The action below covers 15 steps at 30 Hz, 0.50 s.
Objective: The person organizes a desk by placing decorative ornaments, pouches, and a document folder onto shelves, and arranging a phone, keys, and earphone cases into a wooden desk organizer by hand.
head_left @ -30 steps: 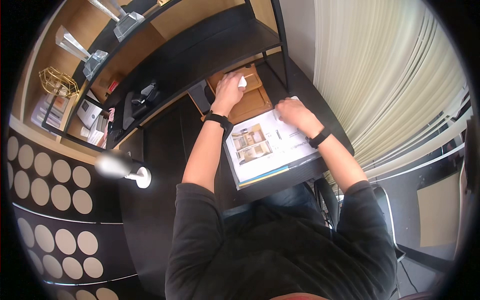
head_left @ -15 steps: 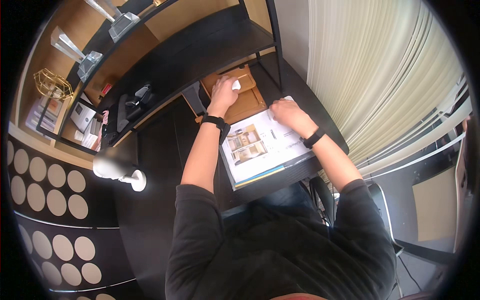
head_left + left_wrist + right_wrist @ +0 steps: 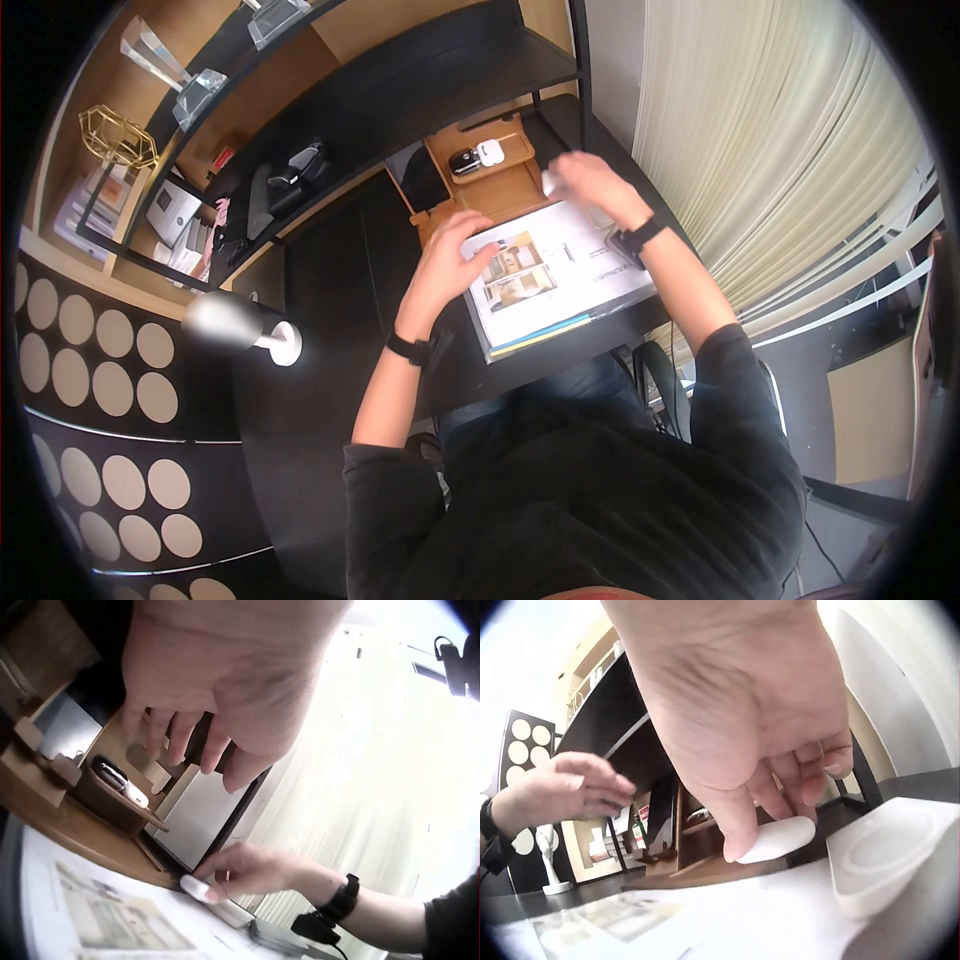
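My right hand (image 3: 600,185) pinches a small white rounded piece (image 3: 780,840) between thumb and fingers, above the far right part of some printed sheets (image 3: 570,265). A white block with a round recess (image 3: 885,855) stands beside it in the right wrist view. Over the left edge of the sheets hovers my left hand (image 3: 442,265), fingers spread loosely and nothing in them. Beyond both hands is a brown wooden desk organizer (image 3: 505,192). On its raised shelf lie a black key fob (image 3: 464,161) and a small white case (image 3: 490,153), side by side.
A white desk lamp (image 3: 285,343) stands on the black desk (image 3: 330,310) at left. Behind the organizer runs a black shelf (image 3: 430,95) with a metal post at its right end. Pale vertical blinds (image 3: 760,150) hang along the right side.
My left hand has drawn back from the organizer, and the white case it held now lies on the shelf beside the key fob. My right hand has lifted with the white piece.
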Available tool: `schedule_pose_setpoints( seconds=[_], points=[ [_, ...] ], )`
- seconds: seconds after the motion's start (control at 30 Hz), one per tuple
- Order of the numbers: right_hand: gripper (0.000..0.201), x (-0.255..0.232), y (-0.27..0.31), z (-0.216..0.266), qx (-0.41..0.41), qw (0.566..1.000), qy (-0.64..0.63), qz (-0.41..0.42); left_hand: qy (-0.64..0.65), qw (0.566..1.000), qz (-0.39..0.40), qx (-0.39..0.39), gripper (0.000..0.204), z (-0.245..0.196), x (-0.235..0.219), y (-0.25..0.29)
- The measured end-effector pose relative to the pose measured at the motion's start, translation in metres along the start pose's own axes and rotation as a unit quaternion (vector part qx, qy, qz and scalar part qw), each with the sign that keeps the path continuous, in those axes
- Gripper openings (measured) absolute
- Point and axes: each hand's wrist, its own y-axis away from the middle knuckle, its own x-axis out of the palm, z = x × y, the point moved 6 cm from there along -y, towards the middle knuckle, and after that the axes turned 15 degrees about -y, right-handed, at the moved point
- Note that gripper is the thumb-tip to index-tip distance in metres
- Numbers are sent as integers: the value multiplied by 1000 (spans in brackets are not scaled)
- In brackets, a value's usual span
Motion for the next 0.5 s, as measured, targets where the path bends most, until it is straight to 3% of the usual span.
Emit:
schedule_pose_setpoints(
  seconds=[0.03, 0.23, 0.37, 0.5],
  points=[
    [30, -8, -13, 9, 17, 1000, 0, -2, 14, 999, 34, -1, 35, -3, 1, 8],
    [28, -1, -80, 10, 9, 999, 11, -39, 24, 998, 60, 2, 35, -9, 4, 36],
    [33, 14, -100, -1, 80, 996, 27, 28, 25, 998, 60, -1, 36, -5, -2, 46],
    [39, 21, -109, -4, 64, 997, 20, 26, 33, 998, 59, -17, 36, 4, -4, 50]
  ],
)
